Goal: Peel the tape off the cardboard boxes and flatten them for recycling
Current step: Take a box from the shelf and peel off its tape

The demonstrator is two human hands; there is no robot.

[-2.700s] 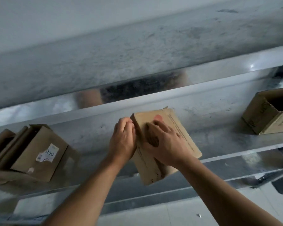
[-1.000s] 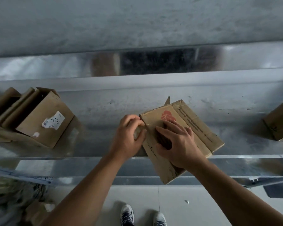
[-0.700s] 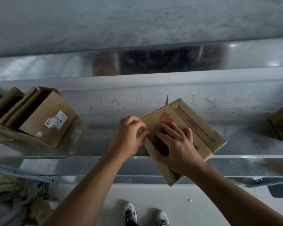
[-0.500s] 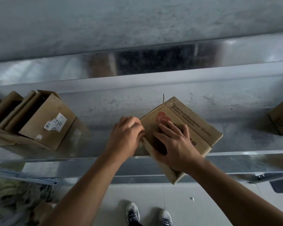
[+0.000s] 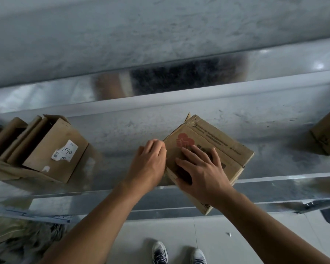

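Box (image 5: 217, 138) mid-tabletop (image 5: 122, 134), overhanging 6 o'clock edge. Right hand (image 5: 202, 172) flat, fingers straight: we pin box. Left hand (image 5: 149, 164) fingers curled at box's 9 o'clock edge; tape pinch unclear. We should peel low, slowly.

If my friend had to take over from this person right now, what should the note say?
Left hand: fingers curled at the left edge of the red-logo box; what they pinch is hidden.
Right hand: flat, pressing on that box's top.
The box lies on the metal shelf, jutting over its front edge. A labelled box sits to the left, another box at the far right.
Done: nothing flattened yet.
Left: peel any tape, flatten this box, then the other two.
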